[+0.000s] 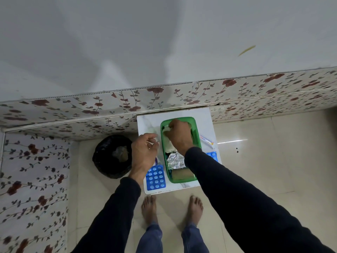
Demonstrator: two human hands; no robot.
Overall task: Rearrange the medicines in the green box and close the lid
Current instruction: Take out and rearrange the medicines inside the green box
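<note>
The green box (197, 143) stands open on a small white table (204, 119). Inside it lie white packets (168, 145), a silver foil strip (176, 160) and a tan roll (183, 175). My right hand (179, 135) reaches into the far end of the box, its fingers closed on a white packet. Just left of the box, my left hand (144, 152) hovers with curled fingers pinching a thin clear wrapper. A blue blister pack (156, 177) lies on the table left of the box. Another blue blister pack (212, 155) and a tube (206, 140) lie to its right.
A bin lined with a black bag (113, 156) stands on the tiled floor left of the table. A floral-papered wall ledge (164, 99) runs behind the table. My bare feet (172, 207) are at the table's near edge.
</note>
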